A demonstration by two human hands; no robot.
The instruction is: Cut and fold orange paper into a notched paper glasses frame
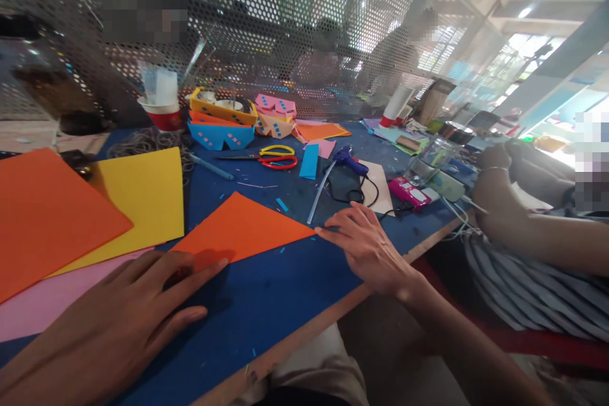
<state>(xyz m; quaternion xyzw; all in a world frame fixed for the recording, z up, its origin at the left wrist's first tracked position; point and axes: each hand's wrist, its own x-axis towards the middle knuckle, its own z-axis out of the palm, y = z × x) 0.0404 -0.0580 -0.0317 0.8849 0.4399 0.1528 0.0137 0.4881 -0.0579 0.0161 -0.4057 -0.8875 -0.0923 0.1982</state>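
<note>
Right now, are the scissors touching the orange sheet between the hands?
Apart. The head view plainly shows a strip of blue tabletop between the scissors and the orange sheet's top corner.

1 orange triangular sheet (247, 222) lies flat on the blue tabletop (271, 295), sharp tip pointing right.

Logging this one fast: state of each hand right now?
Left hand: open, resting on the middle orange sheet.
Right hand: at that sheet's right corner; pinching or just pressing, can't tell.
</note>
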